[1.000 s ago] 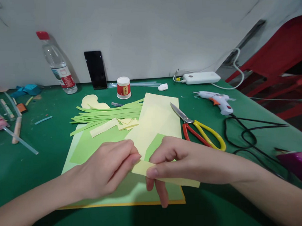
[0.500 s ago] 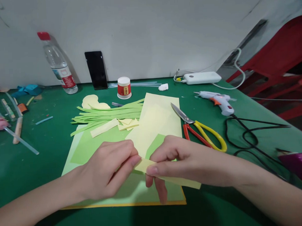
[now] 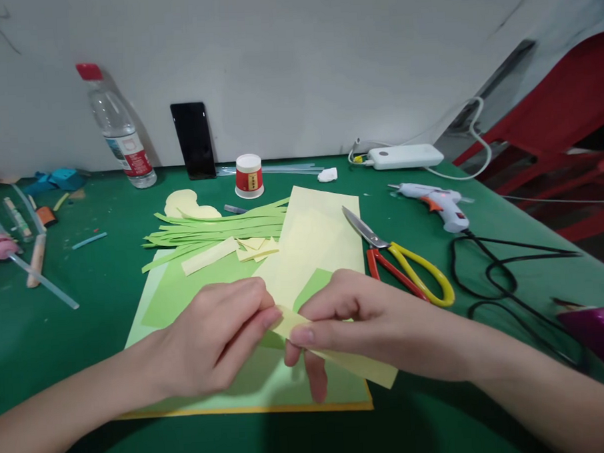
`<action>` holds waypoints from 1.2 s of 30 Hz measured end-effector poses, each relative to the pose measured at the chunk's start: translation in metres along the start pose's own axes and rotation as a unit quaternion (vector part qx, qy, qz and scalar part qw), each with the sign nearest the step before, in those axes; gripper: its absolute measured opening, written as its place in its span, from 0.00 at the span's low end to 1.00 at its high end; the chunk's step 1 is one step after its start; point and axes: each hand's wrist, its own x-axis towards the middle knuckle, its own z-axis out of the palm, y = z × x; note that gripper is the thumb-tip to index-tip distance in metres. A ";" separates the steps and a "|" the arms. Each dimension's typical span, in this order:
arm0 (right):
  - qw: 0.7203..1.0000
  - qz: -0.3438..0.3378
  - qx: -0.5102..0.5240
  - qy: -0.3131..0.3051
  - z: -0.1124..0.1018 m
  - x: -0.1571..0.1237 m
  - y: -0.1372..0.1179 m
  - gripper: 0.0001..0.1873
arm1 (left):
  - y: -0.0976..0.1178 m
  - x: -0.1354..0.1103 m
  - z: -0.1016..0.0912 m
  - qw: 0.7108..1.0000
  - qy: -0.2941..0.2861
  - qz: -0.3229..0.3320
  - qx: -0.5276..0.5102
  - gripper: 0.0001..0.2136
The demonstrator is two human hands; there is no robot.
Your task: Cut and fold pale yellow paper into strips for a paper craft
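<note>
A pale yellow paper strip (image 3: 361,365) is held between both hands above a stack of light green paper (image 3: 229,393). At its left end, my left hand (image 3: 221,337) pinches it between thumb and fingers. My right hand (image 3: 350,314) grips the strip further along, with thumb and index finger pressed on it and other fingers hanging below. The strip's free end sticks out to the lower right under my right hand. Behind the hands lie a pale yellow sheet (image 3: 317,232), thin green paper strips (image 3: 222,228) and short yellow paper pieces (image 3: 210,256).
Scissors with red and yellow handles (image 3: 398,259) lie right of the yellow sheet. Beyond them are a white glue gun (image 3: 438,204) and its black cable (image 3: 489,272). A bottle (image 3: 122,137), black phone (image 3: 193,141) and red-white cup (image 3: 249,177) stand along the wall.
The strip's free end has dipped slightly down and left, so the strip slants more steeply. The lower fingers of my right hand have shifted a little left. Both pinches stay closed.
</note>
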 end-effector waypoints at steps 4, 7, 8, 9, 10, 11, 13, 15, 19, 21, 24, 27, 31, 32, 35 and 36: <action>0.999 -0.018 -0.004 0.041 0.003 -0.001 -0.001 0.22 | -0.002 -0.001 -0.001 0.996 0.056 -0.046 -0.044 0.10; 0.990 -0.070 -0.042 0.112 0.007 0.001 -0.001 0.21 | 0.000 0.000 -0.001 0.988 0.112 -0.062 -0.084 0.05; 0.985 -0.088 -0.057 0.134 0.009 0.002 -0.001 0.21 | 0.000 0.001 0.000 0.986 0.131 -0.056 -0.089 0.05; 0.981 -0.102 -0.072 0.151 0.010 0.003 0.000 0.20 | 0.001 0.001 0.000 0.984 0.148 -0.050 -0.090 0.05; 0.976 -0.112 -0.090 0.164 0.012 0.005 0.001 0.20 | 0.002 0.002 0.001 0.981 0.164 -0.047 -0.089 0.06; 0.971 -0.122 -0.111 0.173 0.014 0.006 0.002 0.19 | 0.002 0.002 0.001 0.980 0.174 -0.043 -0.089 0.06; 0.956 -0.151 -0.167 0.189 0.018 0.009 0.006 0.19 | 0.003 0.002 0.002 0.978 0.184 -0.036 -0.089 0.06; 0.931 -0.191 -0.233 0.207 0.021 0.012 0.010 0.18 | 0.003 0.002 0.003 0.979 0.185 -0.030 -0.084 0.07; 0.862 -0.298 -0.288 0.293 0.024 0.013 0.015 0.05 | 0.002 0.002 0.001 0.983 0.175 -0.013 -0.061 0.09; 0.820 -0.329 -0.305 0.355 0.024 0.012 0.013 0.03 | 0.003 0.003 0.000 0.985 0.168 -0.007 -0.039 0.08; 0.774 -0.337 -0.345 0.410 0.024 0.009 0.009 0.02 | 0.006 0.005 -0.001 0.986 0.168 -0.002 0.005 0.07; 0.752 -0.350 -0.369 0.418 0.023 0.007 0.006 0.04 | 0.008 0.008 -0.003 0.984 0.169 0.006 0.049 0.06; 0.744 -0.357 -0.380 0.418 0.023 0.006 0.007 0.04 | 0.011 0.010 -0.004 0.983 0.159 0.016 0.095 0.06; 0.742 -0.361 -0.381 0.417 0.023 0.006 0.007 0.04 | 0.012 0.010 -0.004 0.983 0.158 0.016 0.097 0.06; 0.736 -0.377 -0.381 0.414 0.023 0.007 0.009 0.05 | 0.012 0.009 -0.003 0.984 0.158 0.009 0.081 0.05; 0.735 -0.380 -0.382 0.411 0.023 0.007 0.009 0.05 | 0.012 0.009 -0.003 0.985 0.157 0.006 0.077 0.05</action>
